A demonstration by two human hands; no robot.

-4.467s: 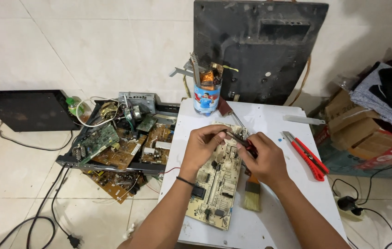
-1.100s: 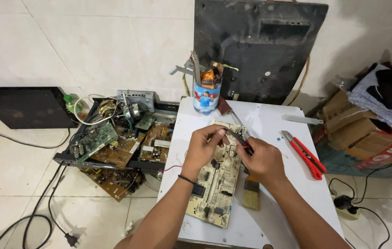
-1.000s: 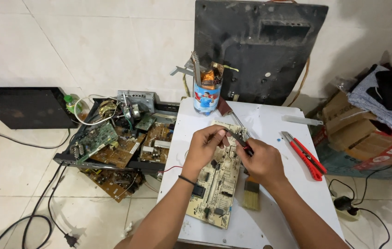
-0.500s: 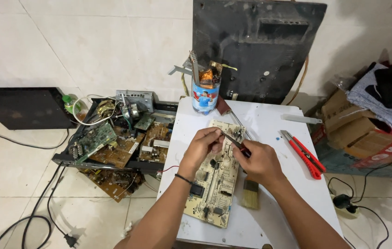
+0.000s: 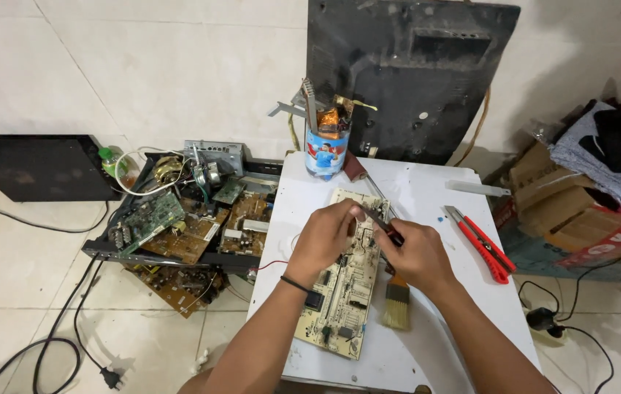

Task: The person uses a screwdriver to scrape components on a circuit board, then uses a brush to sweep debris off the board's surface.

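1. Tan, rectangular circuit board (image 5: 343,292), studded with small dark components, lying flat and slanted on the smooth white table (image 5: 427,193).
2. Left hand (image 5: 325,237) curled over the board's upper part, fingertips pinched at something too small to make out.
3. Right hand (image 5: 416,255) clenched round a slim dark-handled tool (image 5: 380,222), metal tip angled toward the left fingers above the board.
4. Bristly flat paintbrush (image 5: 396,306) just beside the board's right edge, under the right wrist.
5. Red-handled pliers (image 5: 482,241) to the right, apart from both hands.
6. Printed cylindrical can (image 5: 325,149) stuffed with tools at the table's far edge.
7. Jumbled green and brown scrap boards (image 5: 186,230) in a black tray on the tiled floor, left of the table.
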